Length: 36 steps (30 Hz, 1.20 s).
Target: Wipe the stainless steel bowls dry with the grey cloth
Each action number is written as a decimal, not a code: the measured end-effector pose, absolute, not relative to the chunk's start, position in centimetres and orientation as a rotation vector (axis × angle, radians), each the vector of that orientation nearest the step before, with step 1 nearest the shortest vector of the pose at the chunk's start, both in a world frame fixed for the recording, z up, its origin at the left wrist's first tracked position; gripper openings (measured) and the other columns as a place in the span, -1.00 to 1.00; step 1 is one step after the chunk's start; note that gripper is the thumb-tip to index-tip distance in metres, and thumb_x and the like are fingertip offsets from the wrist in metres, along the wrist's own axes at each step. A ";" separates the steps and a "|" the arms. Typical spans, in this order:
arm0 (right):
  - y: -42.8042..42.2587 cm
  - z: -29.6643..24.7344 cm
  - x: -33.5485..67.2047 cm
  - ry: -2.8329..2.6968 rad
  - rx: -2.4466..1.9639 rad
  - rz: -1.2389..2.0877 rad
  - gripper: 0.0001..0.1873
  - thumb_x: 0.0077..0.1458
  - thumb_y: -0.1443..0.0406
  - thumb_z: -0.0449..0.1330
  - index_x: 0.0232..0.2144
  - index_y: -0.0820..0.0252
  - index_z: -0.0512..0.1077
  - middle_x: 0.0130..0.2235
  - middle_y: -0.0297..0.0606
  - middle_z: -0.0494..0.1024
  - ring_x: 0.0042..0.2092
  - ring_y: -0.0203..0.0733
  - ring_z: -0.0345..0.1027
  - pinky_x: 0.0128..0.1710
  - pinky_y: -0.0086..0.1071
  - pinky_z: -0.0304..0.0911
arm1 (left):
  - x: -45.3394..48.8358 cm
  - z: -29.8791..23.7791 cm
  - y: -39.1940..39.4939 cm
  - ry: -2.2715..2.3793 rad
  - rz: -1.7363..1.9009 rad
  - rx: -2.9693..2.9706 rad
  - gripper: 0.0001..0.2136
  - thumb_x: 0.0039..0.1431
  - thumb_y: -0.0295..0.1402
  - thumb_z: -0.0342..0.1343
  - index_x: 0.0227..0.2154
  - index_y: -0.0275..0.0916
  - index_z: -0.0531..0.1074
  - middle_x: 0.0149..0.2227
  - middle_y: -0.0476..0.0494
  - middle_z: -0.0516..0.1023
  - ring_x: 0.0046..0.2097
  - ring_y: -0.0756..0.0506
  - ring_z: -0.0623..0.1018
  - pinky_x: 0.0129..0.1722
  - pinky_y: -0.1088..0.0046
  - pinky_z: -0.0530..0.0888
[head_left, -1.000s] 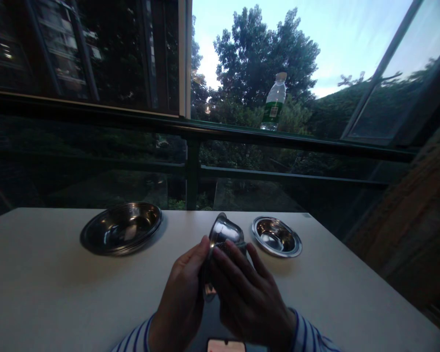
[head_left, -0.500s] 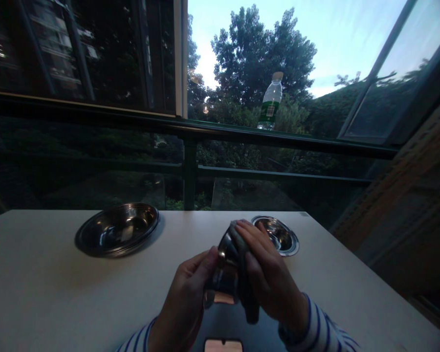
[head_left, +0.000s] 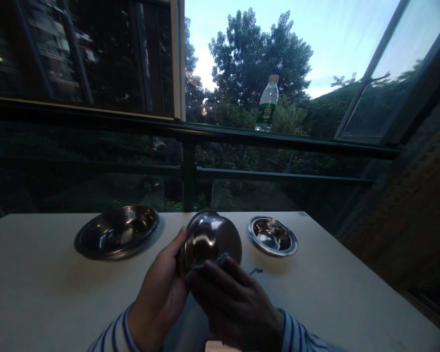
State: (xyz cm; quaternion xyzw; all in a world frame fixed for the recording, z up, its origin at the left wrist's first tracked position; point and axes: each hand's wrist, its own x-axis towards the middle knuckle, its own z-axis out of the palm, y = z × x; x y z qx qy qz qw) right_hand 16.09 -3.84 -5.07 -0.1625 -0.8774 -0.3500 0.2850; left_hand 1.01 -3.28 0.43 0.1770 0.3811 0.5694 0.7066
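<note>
My left hand (head_left: 160, 298) grips a small steel bowl (head_left: 210, 238) by its rim, with the rounded underside turned toward me, held above the white table (head_left: 40, 293). My right hand (head_left: 234, 305) presses a dark cloth (head_left: 209, 262) against the lower part of that bowl, fingers closed over the cloth. A thread or strap end of the cloth (head_left: 255, 270) pokes out to the right. Both wrists wear striped sleeves.
A wide steel dish (head_left: 117, 237) sits on the table to the left. A smaller steel dish (head_left: 273, 236) sits to the right. A plastic water bottle (head_left: 266, 103) stands on the dark railing (head_left: 315, 144) behind. The table's right edge drops off near the brick wall.
The bowl has been turned so its underside faces me and shifted slightly left. My right hand with the cloth slid from the bowl's top down to its lower side.
</note>
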 end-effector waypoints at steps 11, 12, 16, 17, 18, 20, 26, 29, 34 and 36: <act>-4.0 -5.3 16.0 -2.254 -0.505 -0.926 -0.58 0.09 0.38 -0.05 0.01 0.20 0.33 0.15 -0.35 0.25 0.23 -0.12 -0.06 0.25 -0.09 -0.32 | 1.3 0.6 -3.7 0.774 1.250 0.439 -0.79 0.16 -0.38 -0.02 -0.34 -0.38 0.50 -0.47 -0.20 0.60 -0.44 -0.10 0.58 -0.45 0.43 0.50; -4.1 -5.0 16.0 -2.234 -0.533 -0.873 -0.57 0.08 0.36 -0.04 0.01 0.25 0.33 0.14 -0.29 0.27 0.22 -0.08 -0.04 0.24 -0.08 -0.29 | 1.5 0.4 -3.8 0.764 1.227 0.470 -0.79 0.14 -0.37 0.01 -0.33 -0.38 0.50 -0.47 -0.21 0.60 -0.44 -0.10 0.58 -0.45 0.43 0.50; -4.3 -3.6 16.6 -2.221 -0.695 -0.590 -0.52 0.04 0.37 -0.03 0.04 0.40 0.27 0.12 -0.08 0.28 0.22 0.03 -0.07 0.20 0.01 -0.18 | 2.1 -0.3 -4.2 0.711 1.176 0.588 -0.81 0.09 -0.39 0.08 -0.28 -0.37 0.51 -0.43 -0.19 0.60 -0.41 -0.09 0.57 -0.42 0.46 0.48; -4.2 -3.3 16.9 -2.231 -0.744 -0.496 -0.51 0.05 0.38 -0.04 0.06 0.40 0.24 0.13 -0.07 0.25 0.23 0.02 -0.09 0.19 0.02 -0.18 | 2.2 -0.5 -4.3 0.696 1.164 0.609 -0.81 0.09 -0.39 0.09 -0.27 -0.37 0.51 -0.41 -0.19 0.60 -0.39 -0.08 0.57 -0.39 0.47 0.48; -4.0 -3.0 17.3 -2.238 -0.796 -0.390 -0.51 0.07 0.38 -0.06 0.08 0.38 0.20 0.15 -0.08 0.23 0.23 -0.01 -0.08 0.20 0.02 -0.18 | 2.3 -0.6 -4.3 0.684 1.152 0.627 -0.80 0.09 -0.38 0.09 -0.27 -0.37 0.51 -0.39 -0.19 0.61 -0.37 -0.08 0.57 -0.36 0.47 0.48; -3.5 -2.6 18.1 -2.210 -0.893 -0.162 -0.53 0.13 0.37 -0.10 0.10 0.31 0.17 0.16 -0.12 0.21 0.21 -0.10 -0.03 0.20 -0.02 -0.18 | 2.4 -0.8 -4.3 0.678 1.133 0.648 -0.79 0.08 -0.36 0.10 -0.28 -0.38 0.51 -0.36 -0.19 0.61 -0.34 -0.08 0.57 -0.31 0.46 0.47; -1.7 -2.3 19.4 -1.909 -1.029 0.511 -0.59 0.24 0.24 -0.18 0.06 0.18 0.24 0.07 -0.20 0.34 0.11 -0.18 0.16 0.11 -0.23 0.08 | 1.9 -0.4 -3.6 0.819 1.179 0.522 -0.79 0.13 -0.38 0.02 -0.33 -0.41 0.50 -0.40 -0.24 0.61 -0.37 -0.12 0.58 -0.34 0.39 0.50; -1.6 -2.1 19.5 -1.851 -1.001 0.651 -0.59 0.25 0.22 -0.17 0.08 0.14 0.21 0.09 -0.24 0.32 0.13 -0.17 0.13 0.14 -0.24 0.03 | 1.1 0.5 -3.1 0.880 1.245 0.464 -0.78 0.16 -0.42 -0.04 -0.36 -0.38 0.50 -0.47 -0.21 0.60 -0.42 -0.12 0.59 -0.41 0.37 0.53; -2.0 -2.0 19.3 -1.916 -0.856 0.757 -0.53 0.22 0.22 -0.07 0.17 0.11 0.08 0.17 -0.24 0.20 0.19 -0.14 0.02 0.18 -0.20 -0.05 | -0.5 2.0 -2.4 0.845 1.470 0.393 -0.75 0.19 -0.47 -0.11 -0.42 -0.38 0.47 -0.54 -0.16 0.58 -0.47 -0.08 0.59 -0.45 0.42 0.55; -2.0 -2.6 19.2 -1.934 -0.860 0.731 -0.48 0.17 0.24 0.01 0.17 0.14 0.06 0.18 -0.19 0.19 0.19 -0.11 0.03 0.17 -0.17 -0.04 | -1.1 2.2 -2.1 0.830 1.522 0.376 -0.75 0.20 -0.48 -0.12 -0.42 -0.38 0.46 -0.55 -0.15 0.58 -0.49 -0.06 0.58 -0.45 0.43 0.56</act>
